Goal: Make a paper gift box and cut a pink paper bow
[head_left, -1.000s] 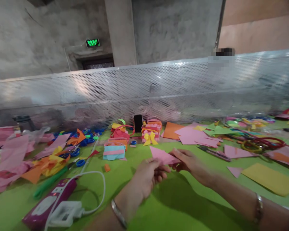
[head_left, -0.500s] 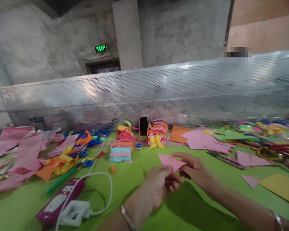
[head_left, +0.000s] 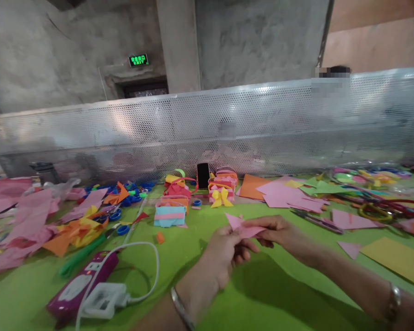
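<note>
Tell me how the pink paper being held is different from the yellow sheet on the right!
Color: the pink paper is pink, but the yellow sheet is yellow.
Place: the pink paper is held up, while the yellow sheet lies on the green table.
Size: the pink paper looks smaller than the yellow sheet.
Both look thin, with straight edges.

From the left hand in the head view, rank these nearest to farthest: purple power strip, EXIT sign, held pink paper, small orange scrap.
1. Pink paper: held in the left hand, touching it.
2. Small orange scrap: on the table, left of the hand.
3. Purple power strip: farther left on the table.
4. EXIT sign: up on the wall, beyond the perforated divider.
</note>
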### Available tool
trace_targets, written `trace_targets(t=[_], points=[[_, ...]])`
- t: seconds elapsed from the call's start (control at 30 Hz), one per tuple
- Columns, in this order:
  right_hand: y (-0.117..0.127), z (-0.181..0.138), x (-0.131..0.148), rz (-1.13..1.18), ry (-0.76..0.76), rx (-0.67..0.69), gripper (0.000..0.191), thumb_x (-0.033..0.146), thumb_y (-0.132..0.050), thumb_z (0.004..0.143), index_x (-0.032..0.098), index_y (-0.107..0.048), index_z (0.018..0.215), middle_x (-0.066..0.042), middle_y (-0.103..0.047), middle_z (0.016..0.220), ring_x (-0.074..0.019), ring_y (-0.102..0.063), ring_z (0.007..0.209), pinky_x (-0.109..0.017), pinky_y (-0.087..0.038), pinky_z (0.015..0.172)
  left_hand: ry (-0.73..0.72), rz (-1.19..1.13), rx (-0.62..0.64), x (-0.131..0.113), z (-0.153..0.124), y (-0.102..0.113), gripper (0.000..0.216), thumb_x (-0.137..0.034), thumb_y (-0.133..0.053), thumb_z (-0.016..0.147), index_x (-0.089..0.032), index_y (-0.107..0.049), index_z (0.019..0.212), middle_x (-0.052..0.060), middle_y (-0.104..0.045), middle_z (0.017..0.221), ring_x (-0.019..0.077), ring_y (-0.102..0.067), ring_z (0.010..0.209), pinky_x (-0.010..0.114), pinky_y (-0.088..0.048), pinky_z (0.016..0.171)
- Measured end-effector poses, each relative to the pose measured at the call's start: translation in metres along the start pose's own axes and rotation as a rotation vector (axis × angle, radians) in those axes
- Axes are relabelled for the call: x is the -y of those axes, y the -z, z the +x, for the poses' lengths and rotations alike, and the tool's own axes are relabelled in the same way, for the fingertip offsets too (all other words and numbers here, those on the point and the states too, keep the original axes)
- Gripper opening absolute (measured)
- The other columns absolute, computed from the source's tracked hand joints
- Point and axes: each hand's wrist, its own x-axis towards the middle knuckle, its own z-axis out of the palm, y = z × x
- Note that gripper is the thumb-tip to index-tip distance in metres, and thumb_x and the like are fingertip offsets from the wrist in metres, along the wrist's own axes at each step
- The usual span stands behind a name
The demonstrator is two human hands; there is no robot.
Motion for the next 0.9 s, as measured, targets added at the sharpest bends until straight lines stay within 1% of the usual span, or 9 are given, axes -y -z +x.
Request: trace_targets(t=[0.07, 0.13, 0.17, 0.27, 0.37, 0.47, 0.63, 0.8, 0.9], points=[[0.009, -0.003, 0.003, 0.131, -0.026, 0.116, 0.044, 0.025, -0.065, 0.069, 0.026, -0.062, 0.113, -0.001, -0.067, 0.081, -0.0146, -0.057, 0.072, -0.029, -0.045, 0.067, -0.044, 0.071, -0.02, -0.003, 0.0, 0.002, 0.014, -0.011, -0.038, 0.085, -0.013, -0.052, 0.082, -0.001, -0.061, 0.052, 0.0025, -0.042, 0.036, 0.014, -0.024, 0.038], [0.015, -0.005, 0.006, 0.235, -0.046, 0.134, 0.052, 0.036, -0.067, 0.071, 0.026, -0.055, 0.121, -0.006, -0.065, 0.098, -0.0179, -0.06, 0.085, -0.033, -0.046, 0.075, -0.078, 0.152, -0.059, -0.005, 0.0, 0.003, 0.015, -0.01, -0.036, 0.085, -0.014, -0.049, 0.079, -0.002, -0.06, 0.052, 0.0026, -0.042, 0.036, 0.015, -0.024, 0.038], [0.015, -0.005, 0.007, 0.265, -0.075, 0.115, 0.053, 0.044, -0.065, 0.072, 0.023, -0.055, 0.12, -0.008, -0.065, 0.099, -0.0188, -0.061, 0.085, -0.034, -0.046, 0.074, -0.086, 0.191, -0.069, -0.006, 0.0, 0.003, 0.016, -0.01, -0.035, 0.085, -0.015, -0.048, 0.078, -0.002, -0.06, 0.052, 0.0027, -0.041, 0.036, 0.016, -0.024, 0.039], [0.009, -0.004, 0.009, 0.254, -0.174, 0.038, 0.051, 0.06, -0.054, 0.074, 0.015, -0.063, 0.097, -0.009, -0.067, 0.077, -0.0168, -0.062, 0.067, -0.031, -0.047, 0.064, -0.084, 0.283, -0.058, -0.008, -0.003, 0.002, 0.017, -0.012, -0.032, 0.087, -0.016, -0.046, 0.078, -0.001, -0.06, 0.053, 0.0032, -0.043, 0.037, 0.017, -0.026, 0.04], [-0.002, -0.003, 0.008, 0.186, -0.161, -0.015, 0.044, 0.059, -0.055, 0.074, 0.016, -0.061, 0.071, -0.004, -0.063, 0.062, -0.0135, -0.058, 0.056, -0.027, -0.045, 0.056, -0.078, 0.342, -0.011, -0.006, -0.004, 0.001, 0.013, -0.014, -0.034, 0.087, -0.015, -0.046, 0.08, 0.0, -0.062, 0.057, 0.004, -0.045, 0.039, 0.018, -0.028, 0.042], [-0.009, 0.0, 0.006, 0.095, -0.107, -0.052, 0.041, 0.056, -0.059, 0.07, 0.018, -0.053, 0.058, 0.002, -0.056, 0.051, -0.0101, -0.052, 0.046, -0.024, -0.042, 0.049, -0.063, 0.389, 0.062, -0.004, -0.002, 0.002, 0.011, -0.016, -0.036, 0.086, -0.015, -0.046, 0.082, 0.0, -0.062, 0.057, 0.0046, -0.045, 0.039, 0.018, -0.027, 0.041], [-0.01, 0.005, 0.004, -0.001, -0.104, -0.074, 0.043, 0.055, -0.059, 0.069, 0.018, -0.046, 0.053, 0.005, -0.049, 0.04, -0.0063, -0.043, 0.033, -0.019, -0.034, 0.036, -0.029, 0.384, 0.098, -0.004, -0.001, 0.002, 0.013, -0.017, -0.035, 0.087, -0.016, -0.046, 0.08, -0.001, -0.062, 0.055, 0.0038, -0.043, 0.037, 0.018, -0.024, 0.041], [-0.006, 0.005, 0.006, -0.125, -0.089, -0.105, 0.041, 0.052, -0.052, 0.075, 0.019, -0.043, 0.053, 0.011, -0.034, 0.028, -0.0033, -0.025, 0.024, -0.016, -0.018, 0.027, -0.054, 0.334, 0.07, -0.008, -0.002, 0.004, 0.014, -0.019, -0.037, 0.087, -0.016, -0.047, 0.077, -0.002, -0.062, 0.055, 0.0031, -0.043, 0.037, 0.017, -0.024, 0.04], [-0.005, 0.003, 0.004, -0.092, -0.111, -0.036, 0.04, 0.053, -0.053, 0.075, 0.019, -0.045, 0.056, 0.009, -0.042, 0.032, -0.0039, -0.033, 0.027, -0.016, -0.025, 0.03, -0.068, 0.322, 0.039, -0.011, -0.002, 0.005, 0.014, -0.018, -0.038, 0.087, -0.016, -0.047, 0.076, -0.001, -0.063, 0.056, 0.0027, -0.043, 0.037, 0.017, -0.023, 0.04]])
